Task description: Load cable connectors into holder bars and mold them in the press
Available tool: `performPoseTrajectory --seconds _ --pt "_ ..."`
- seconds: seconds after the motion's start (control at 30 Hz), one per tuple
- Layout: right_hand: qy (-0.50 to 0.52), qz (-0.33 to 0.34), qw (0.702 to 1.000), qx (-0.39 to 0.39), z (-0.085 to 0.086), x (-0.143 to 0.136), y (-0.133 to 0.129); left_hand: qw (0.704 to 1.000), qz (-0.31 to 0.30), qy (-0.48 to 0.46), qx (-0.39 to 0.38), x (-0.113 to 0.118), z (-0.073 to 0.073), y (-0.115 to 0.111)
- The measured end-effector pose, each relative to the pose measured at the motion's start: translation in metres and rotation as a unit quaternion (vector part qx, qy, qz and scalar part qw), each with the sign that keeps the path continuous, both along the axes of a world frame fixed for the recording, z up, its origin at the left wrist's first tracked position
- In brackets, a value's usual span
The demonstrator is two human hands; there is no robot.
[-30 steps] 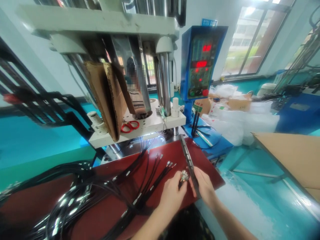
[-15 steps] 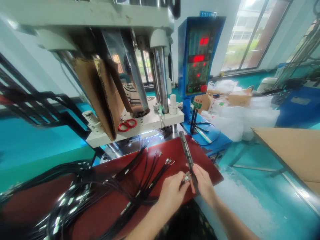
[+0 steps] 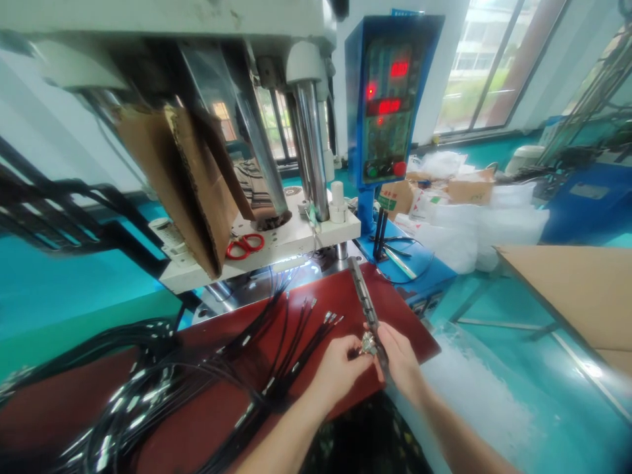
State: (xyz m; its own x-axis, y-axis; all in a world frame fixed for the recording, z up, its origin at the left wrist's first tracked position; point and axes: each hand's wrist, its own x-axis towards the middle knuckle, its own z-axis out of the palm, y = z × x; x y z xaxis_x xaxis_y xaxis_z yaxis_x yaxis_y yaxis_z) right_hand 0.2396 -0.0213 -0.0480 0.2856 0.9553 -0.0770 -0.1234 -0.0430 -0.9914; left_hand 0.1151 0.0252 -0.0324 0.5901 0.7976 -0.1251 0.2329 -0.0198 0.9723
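Note:
My right hand (image 3: 401, 355) is closed around the lower end of a long, narrow dark metal bar (image 3: 364, 293) with slots along it. The bar slants up and away over the red-brown mat (image 3: 409, 329). Close beside it, my left hand (image 3: 342, 365) is closed, its fingers pinching a bunch of small shiny metal pieces (image 3: 368, 342) against the near part of the bar. Their exact kind is too small to make out. To the left, black cables (image 3: 291, 375) with metal-tipped ends lie across the mat.
Behind the mat stands a white press (image 3: 316, 234) with steel columns. Red-handled scissors (image 3: 245, 246) and folded cardboard (image 3: 197, 191) rest on its plate. A blue control box (image 3: 395, 99) with red displays rises at the right, above tools on a blue ledge (image 3: 424, 260). A cardboard-topped table (image 3: 567, 283) stands further right.
My left hand has shifted slightly, showing more of the small metal pieces by the bar. The view has moved a little, and the control box's red display has changed.

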Motion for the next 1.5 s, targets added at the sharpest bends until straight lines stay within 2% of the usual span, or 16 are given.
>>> performPoseTrajectory --seconds 0.23,0.33,0.47,0.6,0.7,0.77,0.93,1.07,1.13,1.23,1.3,1.37,1.43,1.5 --pt "-0.069 0.004 0.998 0.001 0.004 -0.002 0.001 0.995 -0.031 -0.06 -0.07 0.006 0.0 0.004" --pt "-0.105 -0.002 0.994 0.005 0.003 -0.005 0.002 0.994 -0.045 -0.073 -0.066 0.007 0.0 0.004" --pt "-0.148 0.009 0.989 0.014 0.004 -0.007 0.003 0.999 -0.001 -0.043 -0.016 0.008 -0.001 0.004" --pt "-0.093 0.013 0.996 0.002 0.006 -0.006 0.004 0.998 0.006 -0.053 0.014 0.003 0.004 0.01" --pt "-0.043 -0.007 0.999 -0.013 0.006 -0.004 0.004 0.997 0.053 -0.048 0.019 0.0 0.006 0.017" --pt "-0.023 -0.013 1.0 -0.014 0.005 -0.002 0.004 0.998 0.052 -0.046 -0.01 0.001 0.006 0.02" --pt "-0.001 0.008 1.0 -0.006 0.0 0.0 0.003 0.988 -0.007 -0.057 -0.145 0.007 0.011 0.021" --pt "-0.021 0.027 0.999 -0.011 -0.002 0.0 0.003 0.979 0.005 -0.042 -0.197 0.011 0.019 0.021" --pt "-0.054 0.026 0.998 -0.016 -0.001 -0.002 0.003 0.977 0.019 -0.051 -0.205 0.013 0.019 0.02" --pt "-0.108 0.023 0.994 -0.021 0.0 -0.004 0.003 0.981 0.034 -0.083 -0.173 0.014 0.01 0.017" --pt "-0.11 0.021 0.993 -0.026 0.002 -0.005 0.004 0.987 0.029 -0.093 -0.126 0.012 0.004 0.016" --pt "-0.08 0.013 0.996 -0.031 0.003 -0.005 0.005 0.993 0.036 -0.088 -0.073 0.009 0.0 0.018" --pt "-0.037 -0.002 0.999 -0.033 0.003 -0.005 0.005 0.993 0.069 -0.085 -0.035 0.006 0.001 0.022" --pt "-0.004 -0.02 0.999 -0.031 0.002 -0.003 0.005 0.99 0.102 -0.088 -0.042 0.004 0.004 0.027"
